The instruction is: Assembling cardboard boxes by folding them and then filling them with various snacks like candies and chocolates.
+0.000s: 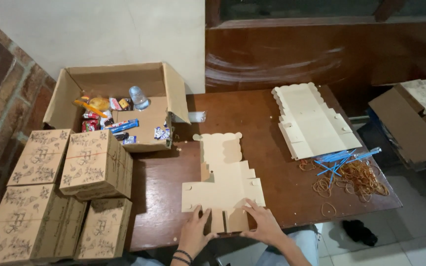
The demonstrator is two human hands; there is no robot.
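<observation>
A dark brown wooden tabletop [282, 187] fills the centre of the frame, seen from above, with a cream wall and dark wood panelling behind it

At upper left an open brown cardboard carton [119, 79] sits on the tabletop's far corner, flaps spread wide so its load of small snack packets and a clear plastic water bottle [138, 96] lies in plain reach

Down the left edge stand stacked closed kraft boxes printed with leafy patterns [94, 165], pushed together off to the side; the top one has a thin band round it

At upper right a pile of flat, unfolded cream cardboard box blanks with scalloped edges [311, 120] lies squared up, near at hand

In the lower centre one flat cream cardboard box blank [225, 180] lies alone, its scalloped flap pointing away and its short tabs toward the viewer

Both hands rest on that near edge: the left hand [194, 230] presses fingers down on a tab at lower centre, and the right hand [262, 222] pinches or flattens the neighbouring tab, steadying the sheet; neither is closed in a fist

At right, below the pile, lie a loose heap of tan rubber bands [358, 177] and a few thin blue sticks [341, 160]
</observation>
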